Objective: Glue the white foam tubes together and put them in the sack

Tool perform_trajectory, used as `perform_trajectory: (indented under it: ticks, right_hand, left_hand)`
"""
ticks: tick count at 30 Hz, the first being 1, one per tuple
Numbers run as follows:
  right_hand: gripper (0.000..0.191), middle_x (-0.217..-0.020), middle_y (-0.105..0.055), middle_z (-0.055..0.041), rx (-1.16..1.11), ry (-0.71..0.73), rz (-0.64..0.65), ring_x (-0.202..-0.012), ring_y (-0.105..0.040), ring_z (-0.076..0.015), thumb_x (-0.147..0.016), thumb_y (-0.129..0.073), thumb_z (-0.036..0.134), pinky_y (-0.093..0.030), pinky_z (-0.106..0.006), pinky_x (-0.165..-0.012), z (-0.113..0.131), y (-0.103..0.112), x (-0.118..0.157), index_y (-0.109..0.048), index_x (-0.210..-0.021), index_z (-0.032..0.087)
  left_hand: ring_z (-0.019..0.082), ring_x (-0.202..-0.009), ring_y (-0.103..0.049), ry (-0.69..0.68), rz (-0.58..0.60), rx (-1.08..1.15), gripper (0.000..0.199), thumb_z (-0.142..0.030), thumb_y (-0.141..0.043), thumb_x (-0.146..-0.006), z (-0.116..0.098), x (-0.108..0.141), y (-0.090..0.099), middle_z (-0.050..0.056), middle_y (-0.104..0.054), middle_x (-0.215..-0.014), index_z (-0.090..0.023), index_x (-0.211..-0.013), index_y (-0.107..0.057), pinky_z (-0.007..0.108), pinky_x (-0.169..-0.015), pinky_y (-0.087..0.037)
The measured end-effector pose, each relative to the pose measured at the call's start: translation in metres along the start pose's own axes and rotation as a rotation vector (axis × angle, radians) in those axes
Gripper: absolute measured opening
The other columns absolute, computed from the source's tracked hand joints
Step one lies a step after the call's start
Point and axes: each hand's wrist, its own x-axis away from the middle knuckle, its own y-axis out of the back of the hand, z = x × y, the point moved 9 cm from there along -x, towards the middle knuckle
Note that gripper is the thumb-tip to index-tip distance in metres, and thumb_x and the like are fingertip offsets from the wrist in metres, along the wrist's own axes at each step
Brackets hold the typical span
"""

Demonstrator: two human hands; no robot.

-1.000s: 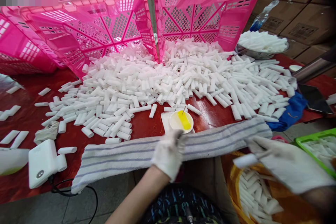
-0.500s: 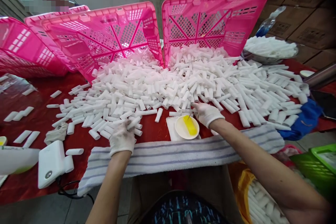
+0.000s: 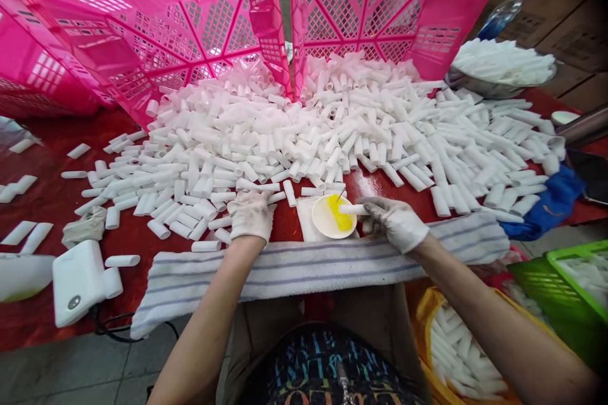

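Between thumb and fingers, my gloved right hand [image 3: 392,221] holds a white tube [image 3: 352,209], its tip over the yellow sponge [image 3: 340,214]. That sponge lies in a small white dish [image 3: 319,221] on a folded white cloth [image 3: 306,228]. My gloved left hand [image 3: 251,212] is at the front edge of a large pile of white tubes [image 3: 285,139]; its fingertips are close to a tube there, and whether they grip it is hidden. A thin pin stands up from the sponge.
Two pink crates [image 3: 361,6] stand tipped behind the pile. A striped towel [image 3: 313,269] lines the front edge. A white device [image 3: 78,285] sits left, a heaped bowl [image 3: 503,83] back right, and a green basket [image 3: 560,304] lower right.
My right hand has moved from the pile's edge to the dish's right side and now holds a tube. My left hand has shifted right. The view has tilted down.
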Motion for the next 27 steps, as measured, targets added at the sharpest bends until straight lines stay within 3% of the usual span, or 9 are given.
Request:
perform_trajectory:
  ticks: [2, 4, 7, 11, 15, 19, 21, 24, 27]
  right_hand:
    - [0.05, -0.069, -0.069, -0.0045, 0.065, 0.018, -0.021, -0.048, -0.058, -0.0118, -0.078, -0.067, 0.056, -0.047, -0.023, -0.042, -0.007, -0.003, -0.005, -0.068, -0.105, 0.014]
    - [0.04, -0.087, -0.072, -0.0058, 0.135, 0.214, -0.044, -0.069, -0.066, -0.0148, -0.076, -0.072, 0.05, -0.058, -0.027, -0.064, 0.003, -0.001, -0.006, -0.071, -0.1, 0.018]
    - [0.034, -0.105, -0.071, -0.0064, 0.181, 0.431, -0.009, -0.095, -0.067, -0.0194, -0.074, -0.076, 0.043, -0.057, -0.034, -0.09, 0.015, 0.0, -0.001, -0.072, -0.1, 0.021]
    - [0.038, -0.111, -0.07, -0.0067, 0.237, 0.356, 0.011, -0.098, -0.067, -0.0198, -0.082, -0.069, 0.044, -0.057, -0.036, -0.092, 0.004, 0.002, -0.001, -0.069, -0.112, 0.021]
    - [0.023, -0.1, -0.07, -0.0056, 0.261, 0.549, -0.017, -0.09, -0.067, -0.018, -0.08, -0.072, 0.039, -0.058, -0.034, -0.087, 0.016, 0.001, 0.006, -0.072, -0.097, 0.023]
    - [0.04, -0.107, -0.07, -0.0063, 0.252, 0.407, 0.012, -0.094, -0.067, -0.0185, -0.08, -0.071, 0.043, -0.058, -0.033, -0.087, 0.007, 0.001, 0.001, -0.068, -0.114, 0.021]
    - [0.036, -0.104, -0.071, -0.0057, 0.255, 0.37, 0.015, -0.093, -0.068, -0.0186, -0.083, -0.068, 0.044, -0.058, -0.034, -0.088, 0.004, 0.002, 0.0, -0.069, -0.111, 0.021]
    - [0.021, -0.098, -0.069, -0.005, 0.246, 0.528, 0.012, -0.089, -0.067, -0.0173, -0.08, -0.071, 0.038, -0.058, -0.032, -0.085, 0.014, 0.001, 0.004, -0.071, -0.095, 0.022]
    - [0.03, -0.108, -0.067, -0.006, 0.226, 0.549, 0.047, -0.096, -0.066, -0.0184, -0.077, -0.075, 0.034, -0.058, -0.033, -0.087, 0.012, -0.001, 0.004, -0.069, -0.104, 0.023]
  left_hand:
    - [0.037, -0.1, -0.054, -0.02, 0.005, -0.016, 0.038, -0.038, -0.04, -0.094, -0.003, -0.002, -0.002, 0.018, -0.061, -0.107, -0.021, -0.117, -0.064, 0.052, -0.081, -0.04]
    - [0.037, -0.099, -0.055, -0.038, -0.004, -0.015, 0.036, -0.036, -0.041, -0.094, -0.004, -0.005, -0.002, 0.018, -0.061, -0.105, -0.02, -0.114, -0.065, 0.052, -0.08, -0.039]
    - [0.036, -0.099, -0.055, -0.047, -0.07, 0.033, 0.031, -0.039, -0.047, -0.091, -0.003, -0.007, 0.007, 0.014, -0.064, -0.103, -0.024, -0.109, -0.067, 0.049, -0.081, -0.039]
    - [0.031, -0.102, -0.056, 0.001, -0.242, 0.222, 0.036, -0.046, -0.05, -0.091, 0.002, 0.001, 0.028, 0.01, -0.066, -0.109, -0.024, -0.115, -0.065, 0.043, -0.091, -0.04]
    - [0.026, -0.1, -0.062, 0.123, -0.339, 0.505, 0.046, -0.053, -0.048, -0.091, 0.01, 0.014, 0.035, 0.011, -0.069, -0.106, -0.019, -0.121, -0.059, 0.036, -0.092, -0.043]
    - [0.019, -0.095, -0.066, 0.13, -0.201, 0.846, 0.041, -0.05, -0.048, -0.092, 0.003, 0.019, 0.022, 0.005, -0.071, -0.106, -0.025, -0.122, -0.058, 0.03, -0.087, -0.049]
    - [0.019, -0.1, -0.065, 0.089, -0.103, 0.902, 0.038, -0.047, -0.051, -0.091, -0.005, 0.021, 0.019, 0.005, -0.071, -0.109, -0.024, -0.119, -0.061, 0.03, -0.09, -0.049]
    - [0.02, -0.102, -0.066, 0.081, 0.035, 0.907, 0.037, -0.043, -0.053, -0.09, -0.014, 0.027, 0.011, 0.007, -0.071, -0.11, -0.02, -0.117, -0.063, 0.031, -0.092, -0.05]
    - [0.02, -0.101, -0.067, 0.08, 0.077, 0.911, 0.036, -0.038, -0.055, -0.089, -0.019, 0.031, 0.002, 0.008, -0.071, -0.111, -0.019, -0.118, -0.062, 0.032, -0.092, -0.051]
